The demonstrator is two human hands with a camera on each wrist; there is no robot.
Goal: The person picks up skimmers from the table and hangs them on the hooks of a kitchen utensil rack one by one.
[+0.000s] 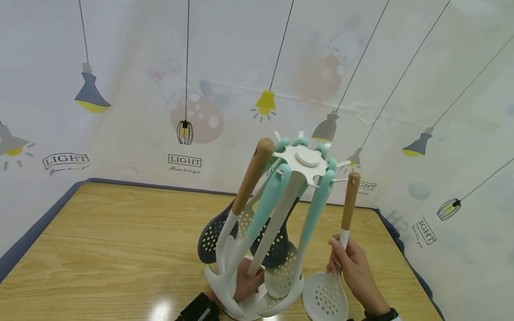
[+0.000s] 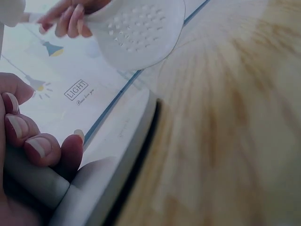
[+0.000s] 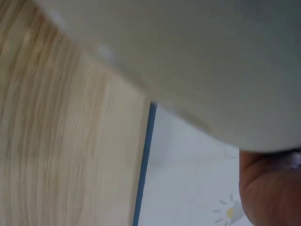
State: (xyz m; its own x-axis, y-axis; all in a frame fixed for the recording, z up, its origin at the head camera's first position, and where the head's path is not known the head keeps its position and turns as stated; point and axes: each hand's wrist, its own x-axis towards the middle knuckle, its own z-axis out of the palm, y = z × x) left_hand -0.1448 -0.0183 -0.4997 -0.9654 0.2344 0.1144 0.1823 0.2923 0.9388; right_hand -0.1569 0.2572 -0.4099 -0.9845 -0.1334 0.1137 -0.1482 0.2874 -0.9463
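Observation:
A white rotating utensil stand (image 1: 308,157) leans to the right in the head view. My left hand (image 1: 249,281) grips its pole low down, just above the round base (image 2: 113,160), with fingers curled round the pole in the left wrist view. My right hand (image 1: 355,269) pinches a white skimmer (image 1: 326,296) by the white neck under its wooden handle (image 1: 350,200). The skimmer's perforated head hangs downward, right of the stand and apart from it. In the right wrist view a large pale surface (image 3: 197,61) covers much of the frame, partly hiding that hand.
Several utensils hang round the stand: mint-handled ladles (image 1: 267,200), a wooden-handled ladle (image 1: 253,174) and dark perforated skimmers (image 1: 210,240). Below is a wood-grain table (image 1: 100,249) with a dark blue edge. A pale wall cloth (image 1: 132,89) printed with lamps stands behind it.

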